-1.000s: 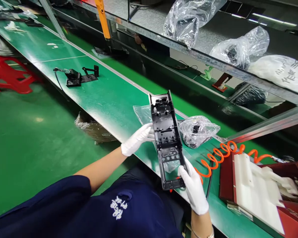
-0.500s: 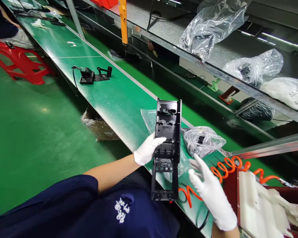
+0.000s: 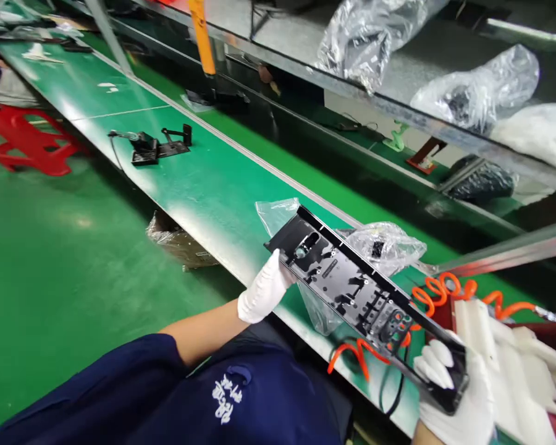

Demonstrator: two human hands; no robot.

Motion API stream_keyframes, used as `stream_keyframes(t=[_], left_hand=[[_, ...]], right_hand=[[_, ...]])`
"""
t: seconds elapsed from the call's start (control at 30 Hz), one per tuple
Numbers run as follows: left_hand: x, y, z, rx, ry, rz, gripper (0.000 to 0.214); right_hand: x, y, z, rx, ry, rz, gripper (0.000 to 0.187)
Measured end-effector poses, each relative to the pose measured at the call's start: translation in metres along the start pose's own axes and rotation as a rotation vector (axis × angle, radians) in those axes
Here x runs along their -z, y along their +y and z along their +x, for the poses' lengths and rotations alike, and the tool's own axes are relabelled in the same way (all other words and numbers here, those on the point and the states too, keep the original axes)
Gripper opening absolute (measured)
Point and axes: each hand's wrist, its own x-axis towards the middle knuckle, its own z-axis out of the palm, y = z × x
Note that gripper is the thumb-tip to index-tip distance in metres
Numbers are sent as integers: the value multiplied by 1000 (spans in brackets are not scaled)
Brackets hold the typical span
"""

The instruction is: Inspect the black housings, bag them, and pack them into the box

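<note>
The left hand (image 3: 265, 287) holds the long black tray (image 3: 336, 281) near its 10 o'clock end. The right hand (image 3: 466, 392) holds its 4 o'clock end, fingers (image 3: 434, 366) poking through. It is over the green table (image 3: 213, 176).

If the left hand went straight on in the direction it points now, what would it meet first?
The black frame, most likely: the left hand appears to touch its edge near the upper end. What lies behind is hard to judge; depth is unclear.
</note>
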Motion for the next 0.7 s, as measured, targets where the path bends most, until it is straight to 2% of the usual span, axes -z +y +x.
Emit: stream_keyframes(t=[0.13,0.2,0.3,0.43,0.7], left_hand=[[6,-7,-7,153,-94,10,59],[5,-11,-14,113,-95,43,61],[5,-15,-23,-18,-57,117,67],[5,-13,-27,-82,-31,228,70],[12,-19,-28,-143,-47,304,63]], right_hand=[[29,-13,-9,46,52,-29,32],[35,-12,-15,68,106,-77,28],[42,-9,-21,83,179,-146,25],[56,-6,-20,93,176,-156,23],[74,0,-19,114,160,-158,38]])
